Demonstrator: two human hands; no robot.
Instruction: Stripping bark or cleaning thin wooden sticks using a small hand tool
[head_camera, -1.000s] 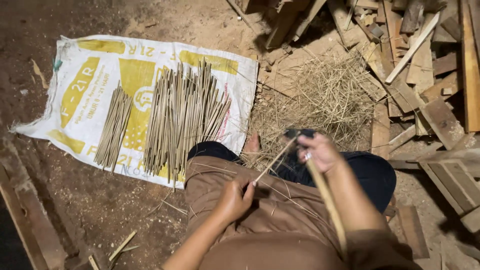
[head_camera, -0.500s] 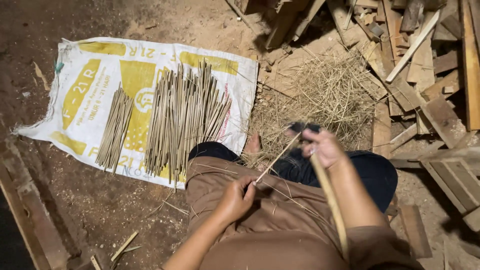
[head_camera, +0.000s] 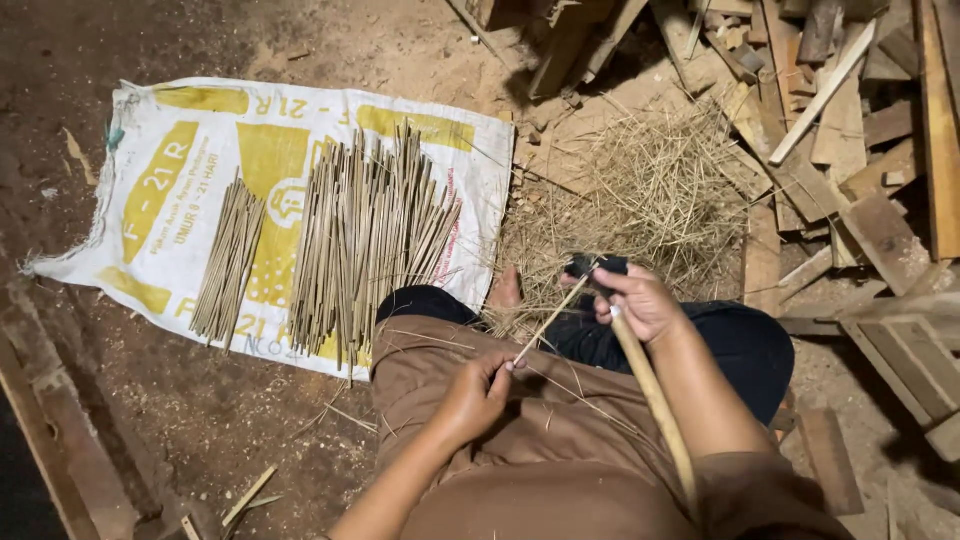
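Observation:
I sit on the ground with a brown cloth (head_camera: 560, 440) over my lap. My left hand (head_camera: 478, 395) pinches the near end of a thin bamboo stick (head_camera: 550, 320) that slants up to the right. My right hand (head_camera: 640, 300) grips a knife with a dark blade end (head_camera: 597, 266) and a long pale wooden handle (head_camera: 655, 400) that runs back along my forearm. The blade meets the far end of the stick.
A white and yellow woven sack (head_camera: 180, 190) lies on the dirt at the left, with two bundles of thin sticks (head_camera: 365, 240) on it. A heap of straw-like shavings (head_camera: 640, 190) lies ahead. Scrap wood planks (head_camera: 850, 130) crowd the right.
My hands and the stick stay almost in place; the right hand has shifted very slightly along the stick with the knife.

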